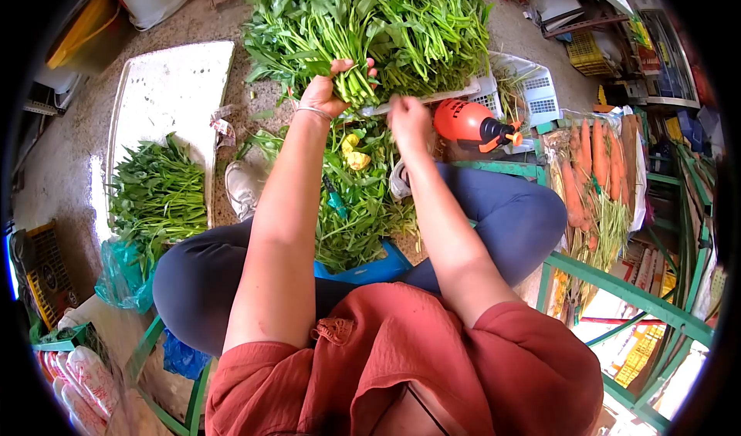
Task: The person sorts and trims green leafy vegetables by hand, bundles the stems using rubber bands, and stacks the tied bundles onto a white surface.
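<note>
My left hand [323, 95] is wrapped around a bunch of water spinach [351, 59], its cut stem ends pointing toward me. Just to the right, my right hand [409, 119] is closed, its fingers curled and slightly blurred; anything in them is hidden. Behind both hands rises a large heap of water spinach [432, 19]. Beneath my forearms, loose leaves and stems [355, 231] lie between my legs, with some yellow pieces [357, 160] on top. An orange pump sprayer [467, 119] lies tilted right of my right hand.
A white board [174, 81] at left carries another pile of water spinach [162, 193]. Near it sits a teal plastic bag [127, 278]. Carrots [590, 166] rest on a green metal frame [633, 285] at right. A white plastic crate [536, 92] stands behind the sprayer.
</note>
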### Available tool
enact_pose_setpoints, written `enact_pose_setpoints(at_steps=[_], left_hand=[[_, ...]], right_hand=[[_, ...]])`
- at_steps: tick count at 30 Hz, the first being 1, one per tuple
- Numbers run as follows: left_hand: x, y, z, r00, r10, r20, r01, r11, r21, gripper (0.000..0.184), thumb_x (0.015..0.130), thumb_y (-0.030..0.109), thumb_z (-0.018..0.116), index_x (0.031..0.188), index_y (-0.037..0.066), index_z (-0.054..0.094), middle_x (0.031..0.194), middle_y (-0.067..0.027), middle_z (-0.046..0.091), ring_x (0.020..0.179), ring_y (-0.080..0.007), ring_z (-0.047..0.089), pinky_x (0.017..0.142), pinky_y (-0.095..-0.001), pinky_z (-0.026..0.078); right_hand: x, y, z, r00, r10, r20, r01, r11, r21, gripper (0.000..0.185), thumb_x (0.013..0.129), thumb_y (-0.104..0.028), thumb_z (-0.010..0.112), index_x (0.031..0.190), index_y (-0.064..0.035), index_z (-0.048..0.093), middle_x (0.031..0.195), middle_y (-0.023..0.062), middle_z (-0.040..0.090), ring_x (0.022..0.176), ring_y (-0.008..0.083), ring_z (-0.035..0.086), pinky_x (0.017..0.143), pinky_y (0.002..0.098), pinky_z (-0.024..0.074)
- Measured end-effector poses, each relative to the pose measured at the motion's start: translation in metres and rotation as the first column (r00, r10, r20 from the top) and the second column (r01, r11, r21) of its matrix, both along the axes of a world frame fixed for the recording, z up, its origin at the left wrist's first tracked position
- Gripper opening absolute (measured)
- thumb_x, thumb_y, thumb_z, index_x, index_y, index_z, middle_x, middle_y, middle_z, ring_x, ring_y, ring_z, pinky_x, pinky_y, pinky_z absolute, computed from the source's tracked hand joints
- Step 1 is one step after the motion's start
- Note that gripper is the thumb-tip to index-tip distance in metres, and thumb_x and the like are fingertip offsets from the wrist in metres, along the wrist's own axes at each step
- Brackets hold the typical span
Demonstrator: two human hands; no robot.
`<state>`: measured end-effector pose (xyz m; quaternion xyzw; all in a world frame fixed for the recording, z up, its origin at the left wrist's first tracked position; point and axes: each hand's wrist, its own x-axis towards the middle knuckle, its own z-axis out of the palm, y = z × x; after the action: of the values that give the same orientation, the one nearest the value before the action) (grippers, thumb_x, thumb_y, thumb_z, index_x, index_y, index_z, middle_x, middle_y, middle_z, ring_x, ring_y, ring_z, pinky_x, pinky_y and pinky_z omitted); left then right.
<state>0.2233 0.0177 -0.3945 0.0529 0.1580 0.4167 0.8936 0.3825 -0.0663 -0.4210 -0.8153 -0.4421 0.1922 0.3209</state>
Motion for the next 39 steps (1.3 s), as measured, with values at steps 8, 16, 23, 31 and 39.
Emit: enact_pose_setpoints(at_steps=[8,16,23,31,39], left_hand=[[-0.015,-0.003,-0.001,0.997,-0.054,0.051,0.051,0.997,0.053,0.033,0.075,0.012,0.058,0.104,-0.002,0.049,0.096,-0.0167,0.059,0.079,-0.0264,0.061,0.077,-0.0436,0.050],[-0.020,-0.005,-0.008,0.990,-0.022,0.142,0.025,0.999,-0.024,0.034,0.073,0.011,0.058,0.102,-0.001,0.047,0.093,-0.0165,0.058,0.074,-0.0254,0.058,0.076,-0.0481,0.049],[-0.024,-0.002,-0.002,0.892,0.007,0.453,-0.013,1.000,0.011,0.042,0.069,0.016,0.060,0.104,-0.005,0.048,0.093,-0.0125,0.057,0.078,-0.0235,0.057,0.085,-0.0435,0.043],[-0.014,-0.004,-0.003,0.960,0.107,0.260,-0.130,0.989,0.073,0.057,0.070,0.015,0.059,0.120,-0.002,0.038,0.117,-0.0172,0.050,0.090,-0.0246,0.056,0.083,-0.0422,0.045],[-0.021,-0.006,-0.009,0.911,0.105,0.399,-0.133,0.990,0.045,0.058,0.068,0.015,0.062,0.119,-0.001,0.039,0.120,-0.0183,0.047,0.086,-0.0251,0.056,0.080,-0.0402,0.044]], right_hand=[[-0.038,0.088,0.078,0.669,0.090,-0.738,0.015,0.991,0.134,0.023,0.079,-0.023,0.062,0.079,-0.0003,0.060,0.063,0.0011,0.055,0.048,0.0078,0.043,0.042,0.0210,0.0335],[-0.017,0.066,0.071,0.893,-0.212,0.397,0.119,0.962,0.246,0.033,0.078,-0.040,0.058,0.072,-0.0081,0.062,0.061,0.0074,0.059,0.057,0.0266,0.057,0.053,0.0398,0.0420],[0.005,0.075,0.073,0.903,-0.091,0.420,0.084,0.996,0.033,0.025,0.076,-0.029,0.062,0.089,-0.0068,0.065,0.072,0.0121,0.062,0.065,0.0250,0.058,0.064,0.0354,0.0449],[-0.046,0.029,0.071,0.870,0.063,-0.489,0.153,0.909,0.389,0.022,0.079,-0.015,0.061,0.088,0.0042,0.063,0.069,0.0038,0.059,0.059,0.0068,0.049,0.053,0.0194,0.0377],[-0.045,-0.012,0.076,0.105,0.144,-0.984,0.182,0.970,0.161,0.022,0.085,-0.020,0.055,0.100,-0.0049,0.059,0.076,-0.0001,0.054,0.062,0.0076,0.045,0.050,0.0194,0.0346]])
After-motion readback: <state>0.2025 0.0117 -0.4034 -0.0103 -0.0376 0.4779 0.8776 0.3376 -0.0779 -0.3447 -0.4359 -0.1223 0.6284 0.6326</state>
